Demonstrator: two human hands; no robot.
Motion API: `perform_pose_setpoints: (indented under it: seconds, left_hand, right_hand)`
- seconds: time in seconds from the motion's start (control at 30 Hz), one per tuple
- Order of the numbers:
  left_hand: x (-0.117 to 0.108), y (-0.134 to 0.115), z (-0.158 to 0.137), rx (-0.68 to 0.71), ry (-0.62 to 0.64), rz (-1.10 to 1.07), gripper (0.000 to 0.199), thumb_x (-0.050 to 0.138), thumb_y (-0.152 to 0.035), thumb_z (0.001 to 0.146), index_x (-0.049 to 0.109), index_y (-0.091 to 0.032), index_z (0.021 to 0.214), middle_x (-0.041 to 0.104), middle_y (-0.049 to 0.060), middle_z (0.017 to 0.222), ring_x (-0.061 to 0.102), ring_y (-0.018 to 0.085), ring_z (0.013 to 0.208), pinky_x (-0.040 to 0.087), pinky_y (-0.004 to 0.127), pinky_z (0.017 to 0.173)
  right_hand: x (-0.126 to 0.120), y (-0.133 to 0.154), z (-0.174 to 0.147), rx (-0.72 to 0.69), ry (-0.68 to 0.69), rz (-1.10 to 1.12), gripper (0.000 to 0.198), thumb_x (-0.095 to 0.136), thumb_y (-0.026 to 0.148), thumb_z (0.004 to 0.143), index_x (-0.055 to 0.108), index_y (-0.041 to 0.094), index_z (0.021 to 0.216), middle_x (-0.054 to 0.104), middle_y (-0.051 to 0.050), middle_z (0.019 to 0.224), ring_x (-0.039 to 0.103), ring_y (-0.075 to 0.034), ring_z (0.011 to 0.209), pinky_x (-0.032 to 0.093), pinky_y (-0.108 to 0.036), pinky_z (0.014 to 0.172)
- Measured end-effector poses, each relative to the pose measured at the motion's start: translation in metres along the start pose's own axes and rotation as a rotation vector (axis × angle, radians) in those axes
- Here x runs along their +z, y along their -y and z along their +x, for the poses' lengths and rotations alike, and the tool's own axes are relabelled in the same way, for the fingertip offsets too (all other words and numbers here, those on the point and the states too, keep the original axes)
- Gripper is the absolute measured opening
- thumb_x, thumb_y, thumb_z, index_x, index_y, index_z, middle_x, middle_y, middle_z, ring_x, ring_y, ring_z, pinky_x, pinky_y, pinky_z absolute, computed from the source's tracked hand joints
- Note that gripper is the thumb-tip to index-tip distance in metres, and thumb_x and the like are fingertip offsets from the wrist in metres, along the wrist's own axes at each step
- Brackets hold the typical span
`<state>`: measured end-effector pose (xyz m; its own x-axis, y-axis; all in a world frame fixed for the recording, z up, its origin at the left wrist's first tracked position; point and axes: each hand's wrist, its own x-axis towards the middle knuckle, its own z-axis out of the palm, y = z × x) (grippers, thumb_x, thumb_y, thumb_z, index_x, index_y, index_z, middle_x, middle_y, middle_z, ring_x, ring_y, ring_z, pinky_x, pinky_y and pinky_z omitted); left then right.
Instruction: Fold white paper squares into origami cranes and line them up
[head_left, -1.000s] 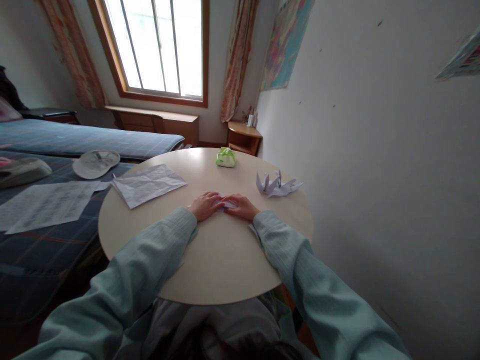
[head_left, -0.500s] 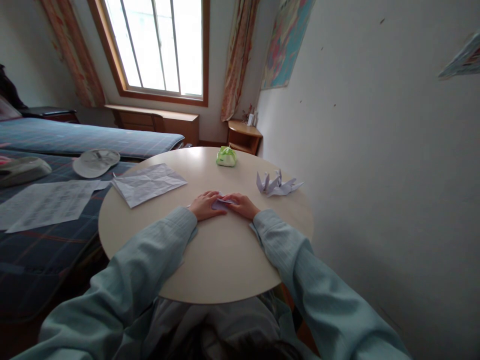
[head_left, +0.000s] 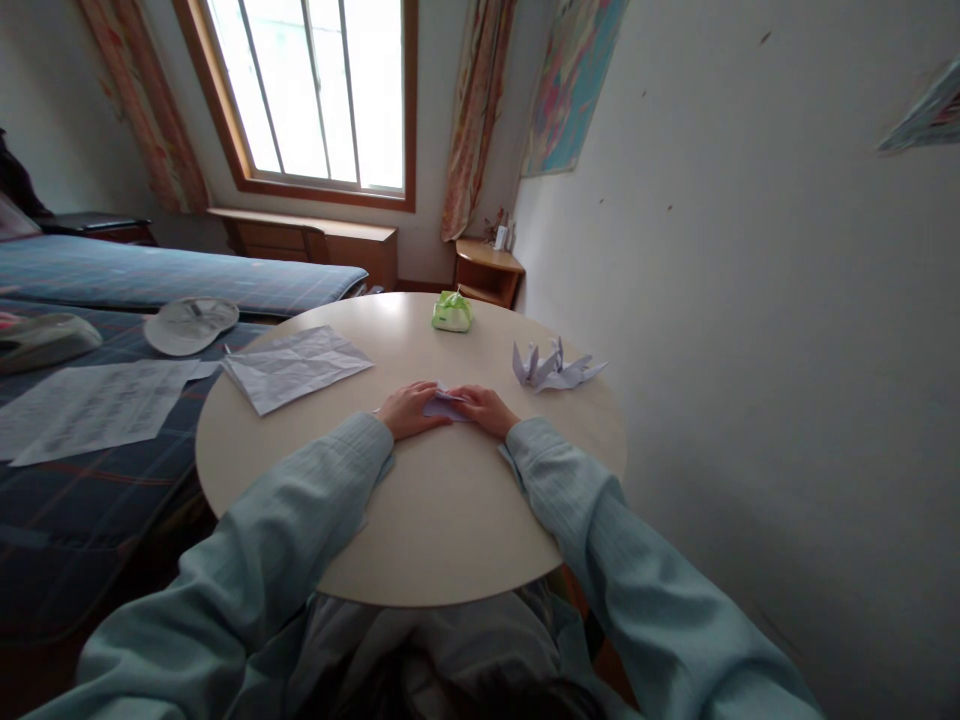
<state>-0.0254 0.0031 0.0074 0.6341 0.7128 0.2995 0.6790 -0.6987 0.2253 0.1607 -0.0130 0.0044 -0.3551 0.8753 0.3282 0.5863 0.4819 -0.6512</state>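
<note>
**Light, Crisp Paper [head_left: 445, 409]**

The folded paper lies on the table [head_left: 442, 530] between both hands. The left hand [head_left: 412, 411] covers its left side; whether it grips or merely presses cannot be told. The right hand [head_left: 486, 410] pinches its right side. It should prove almost weightless, springy, easily torn; folded edges seem the best hold.

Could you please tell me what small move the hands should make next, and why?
Perhaps press the folded paper flatter with the right hand while the left hand steadies it: both hands touch it on the round table, and its upper layer appears slightly raised near the right hand's fingertips.
</note>
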Motion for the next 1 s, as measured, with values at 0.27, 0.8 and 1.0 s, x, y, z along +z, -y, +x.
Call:
perform_pose_setpoints:
  seconds: [0.27, 0.8, 1.0]
  left_hand:
    - [-0.0035, -0.0029, -0.0002, 0.034, -0.01, -0.013, 0.048, 0.041, -0.055, 0.072, 0.054, -0.024, 0.106, 0.054, 0.003, 0.112, 0.046, 0.018, 0.108, 0.034, 0.029, 0.095]
    - [-0.0002, -0.0001, 0.0022, 0.018, -0.024, -0.073, 0.042, 0.029, -0.046, 0.081, 0.056, -0.023, 0.103, 0.054, 0.004, 0.113, 0.047, 0.017, 0.107, 0.035, 0.03, 0.093]
    - [-0.0022, -0.0025, -0.0003, 0.031, -0.035, -0.025, 0.043, 0.038, -0.051, 0.075, 0.054, -0.025, 0.106, 0.054, 0.003, 0.113, 0.048, 0.018, 0.106, 0.037, 0.03, 0.09]
  right_hand:
    - [0.0017, -0.0011, 0.0005, -0.025, -0.01, 0.013, 0.027, 0.051, 0.032, 0.074, 0.061, 0.017, 0.093, 0.063, -0.004, 0.095, 0.055, -0.014, 0.09, 0.04, -0.028, 0.084]
    - [-0.0001, 0.001, -0.0015, -0.071, -0.001, -0.024, 0.027, 0.06, 0.024, 0.065, 0.061, 0.018, 0.092, 0.063, -0.003, 0.093, 0.056, -0.016, 0.089, 0.04, -0.031, 0.084]
    - [0.001, -0.0013, -0.0002, -0.081, -0.014, 0.026, 0.021, 0.053, 0.02, 0.07, 0.062, 0.019, 0.089, 0.064, -0.003, 0.095, 0.056, -0.015, 0.09, 0.04, -0.03, 0.085]
